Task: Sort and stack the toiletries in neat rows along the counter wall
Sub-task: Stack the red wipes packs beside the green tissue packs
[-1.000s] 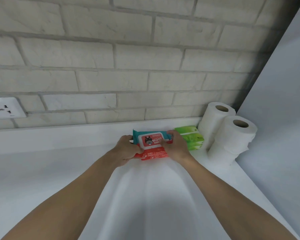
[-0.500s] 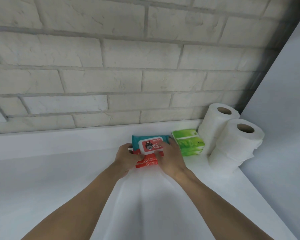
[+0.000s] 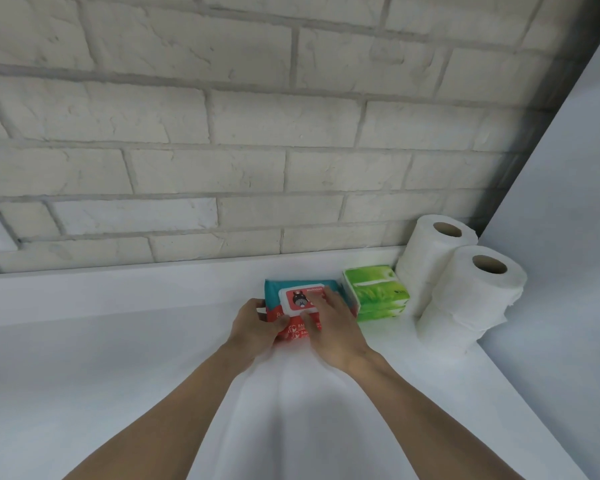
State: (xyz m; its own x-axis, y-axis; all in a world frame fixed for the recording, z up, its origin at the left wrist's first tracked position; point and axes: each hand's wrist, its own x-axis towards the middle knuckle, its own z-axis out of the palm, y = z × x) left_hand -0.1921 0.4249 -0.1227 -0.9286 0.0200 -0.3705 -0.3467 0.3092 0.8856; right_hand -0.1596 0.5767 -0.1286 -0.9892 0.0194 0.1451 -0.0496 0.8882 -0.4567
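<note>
Red-teal wipes pack beside green tissues, paper rolls | left hand grips end, right hand presses flat | row seemingly nearly set

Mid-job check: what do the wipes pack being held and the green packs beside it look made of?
The wipes pack: soft printed plastic film, slightly glossy, creasing at its front edge; its white lid looks like rigid plastic. The green packs: thin glossy plastic wrap, probably over soft tissue, judging by rounded corners and sheen.
</note>
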